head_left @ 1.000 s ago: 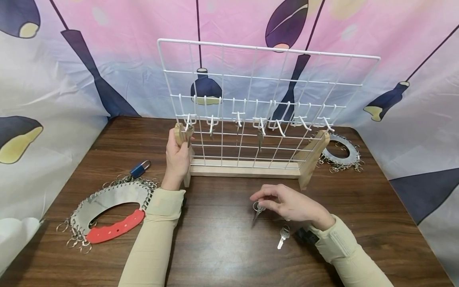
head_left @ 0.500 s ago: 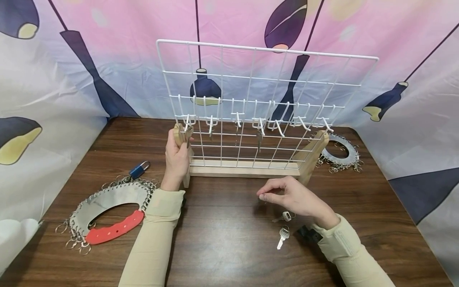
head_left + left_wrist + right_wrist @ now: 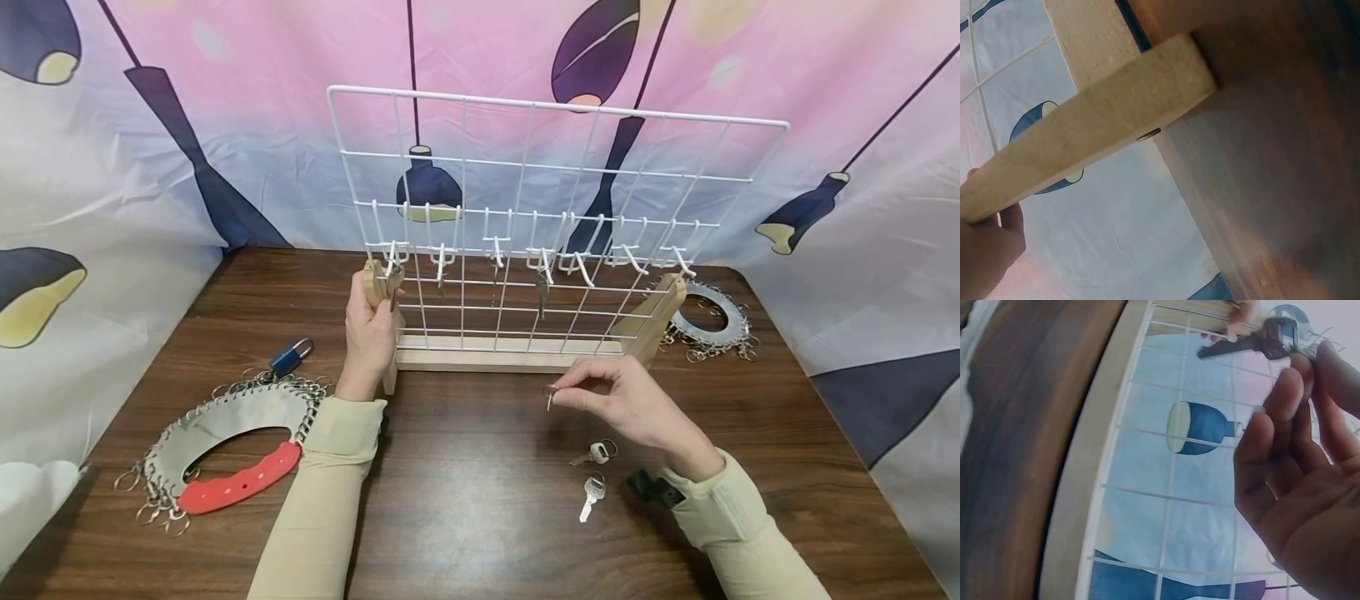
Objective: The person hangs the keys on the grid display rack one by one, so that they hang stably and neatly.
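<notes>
My left hand point(image 3: 369, 333) grips the left wooden upright point(image 3: 1116, 100) of a key rack, fingers wrapped around its upper part. A white wire grid point(image 3: 558, 107) rises from the wooden base and carries a row of white hooks. Several of them, toward the left and middle, have keys hanging, such as the dark key point(image 3: 543, 296) near the centre. In front of the rack, my right hand point(image 3: 630, 400) pinches a key point(image 3: 1266, 341) by its ring end between thumb and fingertips, above the table. Two silver keys lie below that hand: one with a ring point(image 3: 600, 452), another point(image 3: 592, 497) nearer me.
On the left lie a blue padlock point(image 3: 290, 357) and a metal key ring plate point(image 3: 225, 408) with a red grip point(image 3: 240, 479) and many small rings. A similar round plate point(image 3: 716, 336) lies behind the rack's right upright point(image 3: 654, 318). Patterned cloth point(image 3: 262, 108) hangs behind the table.
My right hand has risen and moved away from me toward the rack with the pinched key, uncovering the ringed key on the table. My left hand stays on the upright.
</notes>
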{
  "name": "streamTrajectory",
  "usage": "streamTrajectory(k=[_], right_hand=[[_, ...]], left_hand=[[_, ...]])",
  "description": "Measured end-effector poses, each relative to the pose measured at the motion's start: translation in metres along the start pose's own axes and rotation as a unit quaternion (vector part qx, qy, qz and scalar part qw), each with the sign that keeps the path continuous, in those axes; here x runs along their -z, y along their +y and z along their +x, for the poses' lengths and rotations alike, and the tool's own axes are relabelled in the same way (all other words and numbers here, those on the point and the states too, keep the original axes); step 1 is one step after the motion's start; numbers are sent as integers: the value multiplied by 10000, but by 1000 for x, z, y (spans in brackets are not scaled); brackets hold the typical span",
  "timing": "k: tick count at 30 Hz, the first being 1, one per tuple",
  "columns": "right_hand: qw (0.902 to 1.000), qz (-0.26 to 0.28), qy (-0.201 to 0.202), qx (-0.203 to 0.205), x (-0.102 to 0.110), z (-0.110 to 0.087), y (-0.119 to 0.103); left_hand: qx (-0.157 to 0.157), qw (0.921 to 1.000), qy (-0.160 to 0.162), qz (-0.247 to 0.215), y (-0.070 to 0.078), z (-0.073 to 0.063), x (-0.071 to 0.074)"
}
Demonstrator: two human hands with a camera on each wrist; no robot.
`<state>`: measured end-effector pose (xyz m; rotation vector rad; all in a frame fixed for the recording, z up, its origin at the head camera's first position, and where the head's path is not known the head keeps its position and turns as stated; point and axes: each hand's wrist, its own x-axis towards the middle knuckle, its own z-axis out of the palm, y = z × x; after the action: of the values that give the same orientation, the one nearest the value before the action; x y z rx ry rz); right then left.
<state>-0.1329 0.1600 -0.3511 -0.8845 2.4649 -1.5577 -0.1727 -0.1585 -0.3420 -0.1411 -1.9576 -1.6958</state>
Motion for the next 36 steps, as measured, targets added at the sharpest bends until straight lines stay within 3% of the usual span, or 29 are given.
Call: streamTrajectory(k=[4,7,12,16,22,36], right_hand=[[9968,401,640,255,2,1,-8],[9886,717,1242,449,4,3,-14],[9624,1528,2202,437,6,6,-24],[9384,2186,2648,397,6,8,-31],[9123,2964,2735,710,5,14,-36],[8736,4073,2565,721,6,20,-42]], left_hand=[[-17,10000,-22,61,1,0,1],[-48,9999,-26,91,1,0,1],[-47,10000,-36,29,1,0,1],[-62,9999,-52,97,1,0,1],[-52,9999,-56,68,0,0,0],[-77,9999,-67,73,1,0,0]])
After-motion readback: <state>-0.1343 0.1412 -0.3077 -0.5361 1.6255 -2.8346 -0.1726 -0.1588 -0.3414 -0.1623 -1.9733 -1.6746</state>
